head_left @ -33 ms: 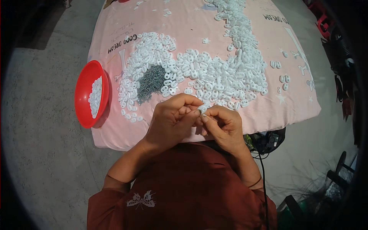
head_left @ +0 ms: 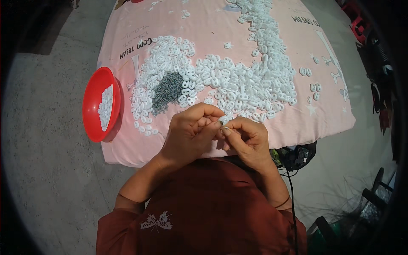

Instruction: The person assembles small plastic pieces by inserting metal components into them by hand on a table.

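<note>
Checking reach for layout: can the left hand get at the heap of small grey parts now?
Probably yes: the grey heap lies beyond the left hand, uncovered from above, though that hand seems busy pinching a small white piece.

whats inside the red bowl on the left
Inside the red bowl is a heap of small white pieces, with bare red wall showing beside it. Whatever lies beneath the top pieces is covered and can't be seen.

We see moderate light on the pink surface (head_left: 199,25), a soft shadow beside the red bowl (head_left: 92,106), fine detail blurring among the white pieces (head_left: 236,87), and curved, blackened fisheye edges.
</note>
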